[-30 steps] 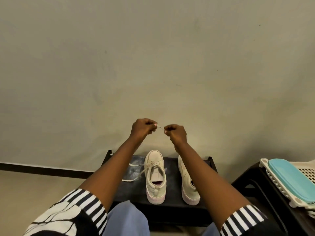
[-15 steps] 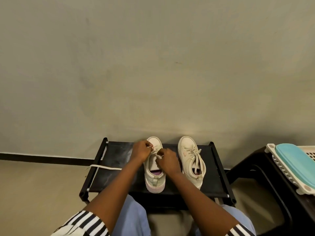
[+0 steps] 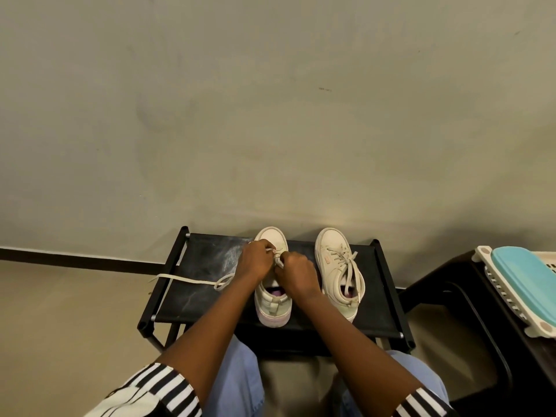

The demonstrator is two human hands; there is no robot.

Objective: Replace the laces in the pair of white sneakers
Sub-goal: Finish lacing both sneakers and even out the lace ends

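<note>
Both hands are clenched on the lace: the left hand and the right hand each pinch it with curled fingers, knuckles almost touching, over the eyelets of the first sneaker. That sneaker stands flat on the black bench, near its middle. Its long axis runs from the person to the wall, with the toe pointing away at the wall and the heel tab toward the person. Its opening shows a pink lining.

From under the left wrist a loose length of lace loops once on the bench, then runs off to the person's left, past the bench frame and out over the floor.

Just beside the first sneaker, on the person's right and apart from it, stands the second sneaker. It is fully laced, with the toe also toward the wall but the heel swung slightly to the right, and its lace ends hang down into the opening.

Striped sleeves and blue trousers fill the near edge. At far right a white basket with a turquoise lid sits on a dark stool.
</note>
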